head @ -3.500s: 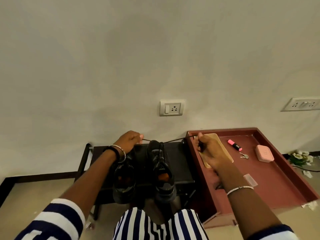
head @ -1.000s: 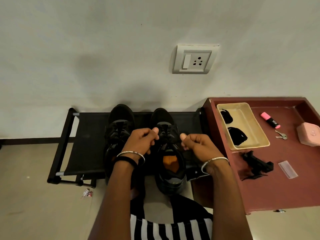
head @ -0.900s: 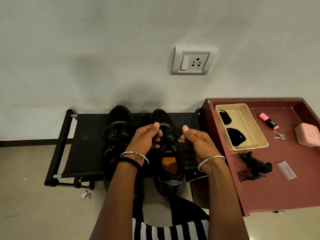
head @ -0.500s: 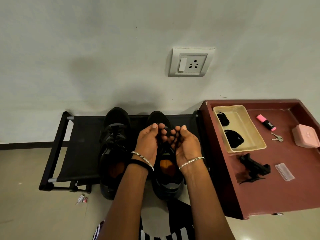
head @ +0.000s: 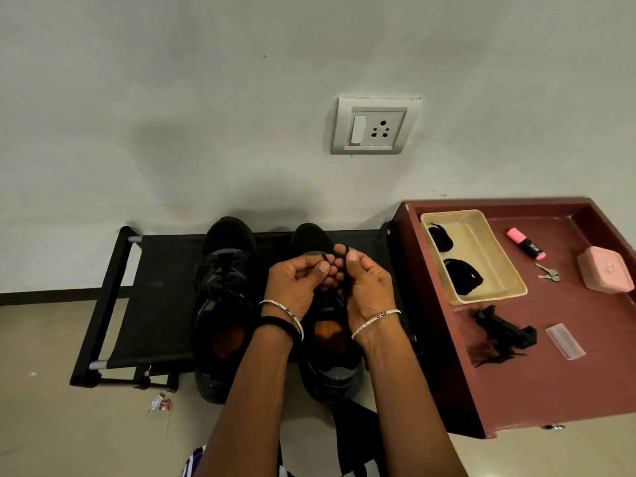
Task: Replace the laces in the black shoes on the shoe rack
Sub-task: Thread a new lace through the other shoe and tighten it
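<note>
The left hand (head: 295, 287) and right hand (head: 369, 287) meet at frame centre, both seemingly pinching the lace (head: 347, 250) directly above the shoe (head: 309, 235), which points up-frame.

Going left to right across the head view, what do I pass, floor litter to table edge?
Crumpled wrapper on the floor → left black shoe → left hand → right hand, both pinching the black lace → beige tray → pink highlighter → pink case. Right black shoe, shoe rack and keys overlap others: omitted.
</note>
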